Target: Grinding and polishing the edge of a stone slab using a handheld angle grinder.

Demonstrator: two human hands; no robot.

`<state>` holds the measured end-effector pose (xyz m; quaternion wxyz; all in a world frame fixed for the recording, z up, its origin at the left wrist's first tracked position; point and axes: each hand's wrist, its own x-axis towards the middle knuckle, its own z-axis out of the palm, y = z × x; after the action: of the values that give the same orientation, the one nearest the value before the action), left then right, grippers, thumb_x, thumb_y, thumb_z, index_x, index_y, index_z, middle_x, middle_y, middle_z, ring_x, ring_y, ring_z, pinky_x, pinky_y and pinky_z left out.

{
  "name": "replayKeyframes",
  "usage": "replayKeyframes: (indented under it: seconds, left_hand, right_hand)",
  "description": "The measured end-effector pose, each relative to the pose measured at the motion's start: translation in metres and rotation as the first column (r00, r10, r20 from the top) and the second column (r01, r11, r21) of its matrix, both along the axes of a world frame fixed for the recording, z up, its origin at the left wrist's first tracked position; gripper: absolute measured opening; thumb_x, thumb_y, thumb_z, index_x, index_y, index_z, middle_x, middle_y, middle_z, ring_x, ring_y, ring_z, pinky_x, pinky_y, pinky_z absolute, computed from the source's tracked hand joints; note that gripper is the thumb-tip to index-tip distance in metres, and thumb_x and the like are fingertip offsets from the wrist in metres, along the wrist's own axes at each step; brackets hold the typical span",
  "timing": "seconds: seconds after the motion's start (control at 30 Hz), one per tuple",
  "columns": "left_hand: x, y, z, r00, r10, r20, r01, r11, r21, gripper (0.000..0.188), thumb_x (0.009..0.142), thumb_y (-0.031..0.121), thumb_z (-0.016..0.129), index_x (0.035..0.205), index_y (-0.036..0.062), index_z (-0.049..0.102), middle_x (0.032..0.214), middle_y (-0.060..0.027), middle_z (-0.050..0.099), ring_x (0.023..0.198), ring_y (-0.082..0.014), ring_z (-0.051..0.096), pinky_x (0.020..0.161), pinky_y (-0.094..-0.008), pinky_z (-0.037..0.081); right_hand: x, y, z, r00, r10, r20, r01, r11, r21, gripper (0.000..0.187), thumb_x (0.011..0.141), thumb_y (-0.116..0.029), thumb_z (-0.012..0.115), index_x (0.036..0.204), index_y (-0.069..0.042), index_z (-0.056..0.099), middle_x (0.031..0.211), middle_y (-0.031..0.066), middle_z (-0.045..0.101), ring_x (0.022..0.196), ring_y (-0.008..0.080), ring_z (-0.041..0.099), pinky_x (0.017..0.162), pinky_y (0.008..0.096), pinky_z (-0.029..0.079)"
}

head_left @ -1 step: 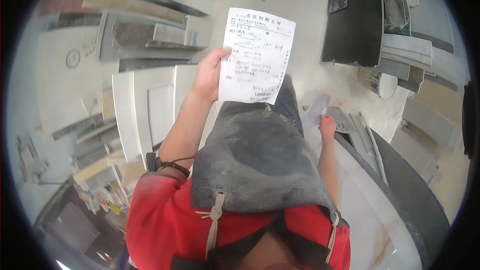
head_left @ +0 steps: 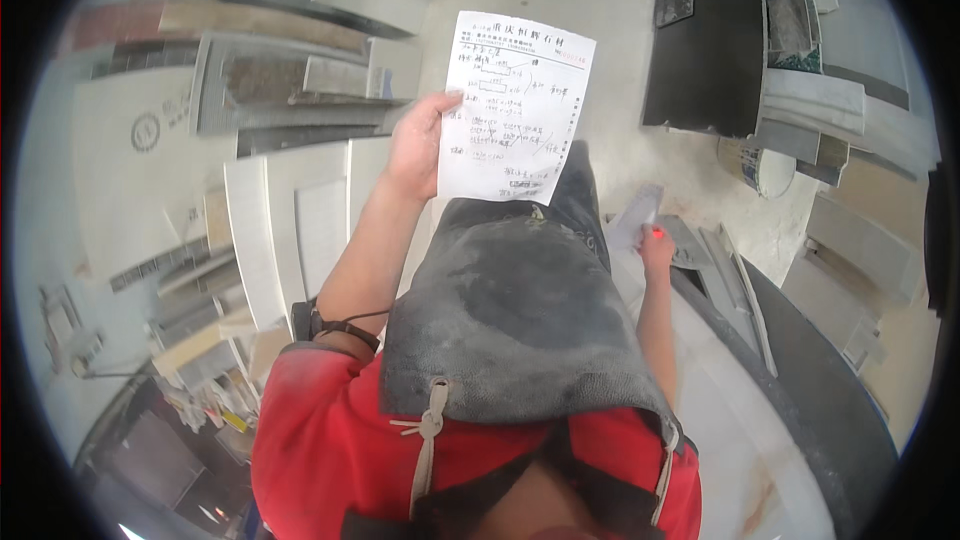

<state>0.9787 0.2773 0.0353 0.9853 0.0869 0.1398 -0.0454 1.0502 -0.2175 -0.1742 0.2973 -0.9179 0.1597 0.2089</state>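
White paper [head_left: 515, 105] is standing out at the centre of the view, just beyond the grey apron [head_left: 510, 310], and its printed and handwritten side is facing the wearer's head, tilting slightly but reading right way up. The left hand [head_left: 412, 145] is gripping it by the left edge, nearly closed, with the thumb lying over the front and the other fingers hiding behind; that edge pinch is probably steadying the page while leaving most of the writing uncovered. Off to the side, the right hand [head_left: 655, 250] is hanging apart from the page, its fingers folding round the near end of a pale slip [head_left: 634, 212], which is likely being held aside so that it is not blocking the view. A small red spot [head_left: 657, 234] is showing at those fingers, but I cannot tell what it belongs to. Beside the right forearm, a white slab [head_left: 730, 420] is lying, and farther ahead a bucket [head_left: 768, 170] is resting near a dark panel [head_left: 705, 50]. White boards [head_left: 322, 230] are lining the left side, seemingly grouped there to leave the floor between passable.
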Motion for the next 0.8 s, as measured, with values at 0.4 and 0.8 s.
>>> replayKeyframes:
  seconds: [0.4, 0.8]
  left_hand:
    - [0.383, 0.063, 0.063, 0.970, 0.054, -0.235, 0.021, 0.952, 0.306, 0.055, 0.097, 0.024, 0.039, 0.139, -0.0118, 0.040, 0.134, -0.0247, 0.056, 0.121, -0.0362, 0.058, 0.104, -0.0476, 0.046]
    - [0.666, 0.186, 0.125, 0.991, 0.134, -0.015, -0.133, 0.990, 0.039, 0.050, 0.098, 0.024, 0.042, 0.135, -0.0099, 0.046, 0.130, -0.0221, 0.059, 0.116, -0.0330, 0.060, 0.102, -0.0453, 0.046]
  right_hand:
    - [0.418, 0.161, 0.112, 0.984, 0.111, 0.142, -0.133, 0.979, 0.152, 0.028, 0.089, -0.025, 0.065, 0.081, 0.002, 0.062, 0.067, 0.0055, 0.061, 0.062, 0.0135, 0.056, 0.062, 0.0298, 0.046]
    - [0.770, 0.260, 0.167, 0.934, 0.280, 0.224, -0.287, 0.958, -0.002, 0.027, 0.085, -0.025, 0.068, 0.081, 0.002, 0.064, 0.065, 0.0052, 0.059, 0.059, 0.0131, 0.055, 0.056, 0.0338, 0.047]
